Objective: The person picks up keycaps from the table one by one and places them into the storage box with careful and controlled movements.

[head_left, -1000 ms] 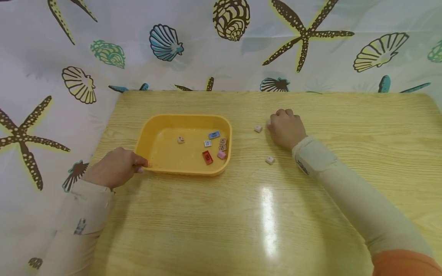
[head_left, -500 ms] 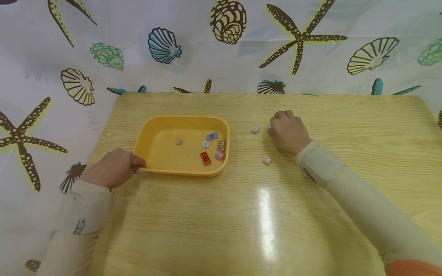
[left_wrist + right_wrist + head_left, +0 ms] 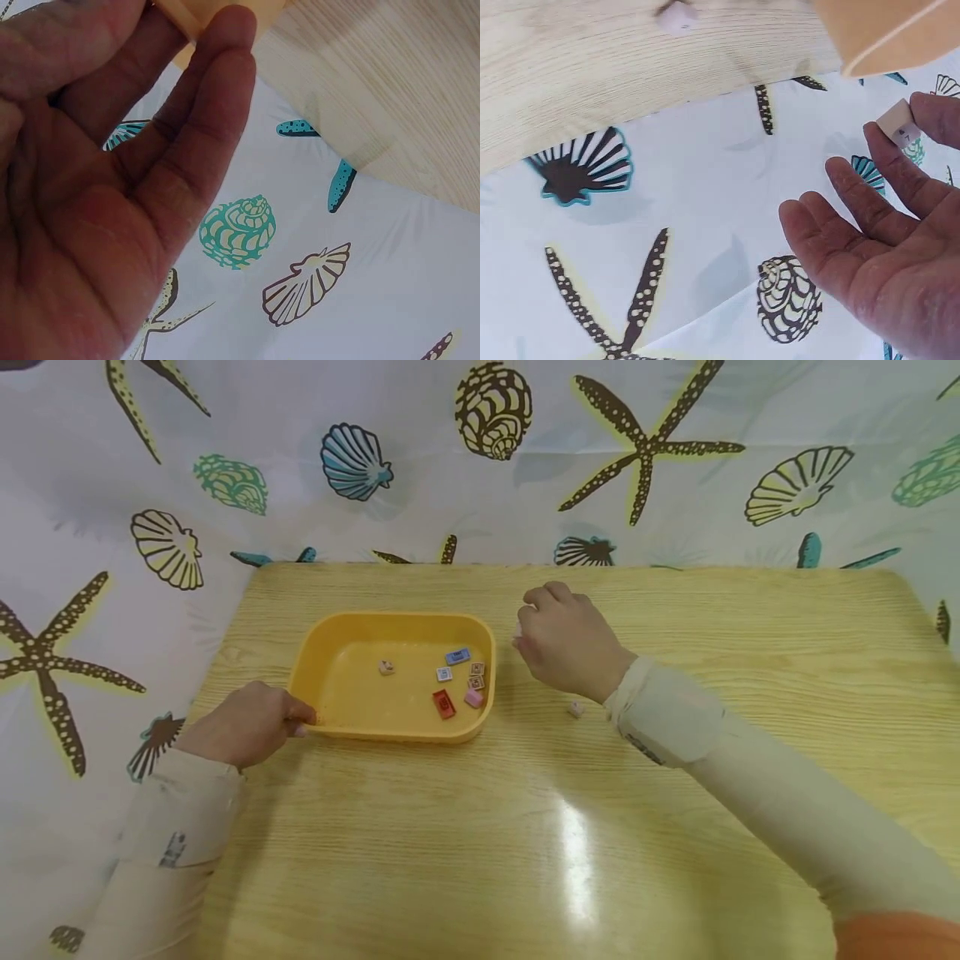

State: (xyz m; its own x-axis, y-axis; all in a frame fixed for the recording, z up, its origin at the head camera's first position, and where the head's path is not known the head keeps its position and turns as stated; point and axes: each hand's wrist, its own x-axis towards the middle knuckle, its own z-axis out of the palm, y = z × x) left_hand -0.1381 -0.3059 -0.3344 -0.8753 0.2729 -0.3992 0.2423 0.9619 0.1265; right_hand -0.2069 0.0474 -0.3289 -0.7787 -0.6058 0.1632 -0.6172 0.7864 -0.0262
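My left hand [image 3: 247,722] grips the near left corner of a yellow plastic tray [image 3: 393,732]. In the left wrist view its fingers [image 3: 202,112] and thumb meet at the tray's edge [image 3: 184,15]. Right of the tray, my right hand [image 3: 570,639] is above the table, pinching a pale keycap [image 3: 898,124] between thumb and index finger; a small 7 shows on it. The other fingers [image 3: 810,225] are loosely bent. A pale keycap [image 3: 575,708] lies on the table below this hand. The spot under the hand is hidden.
Inside the tray are a red keycap [image 3: 444,704], a blue one [image 3: 457,656], a pink one [image 3: 474,697], a white one [image 3: 444,673], two brown ones [image 3: 476,676] and a beige one [image 3: 386,667]. A shell-print cloth [image 3: 435,477] borders the wooden table [image 3: 420,827].
My right hand has lifted and moved left toward the tray with the pale keycap. It now covers where another pale keycap lay. My left hand keeps its grip on the tray.
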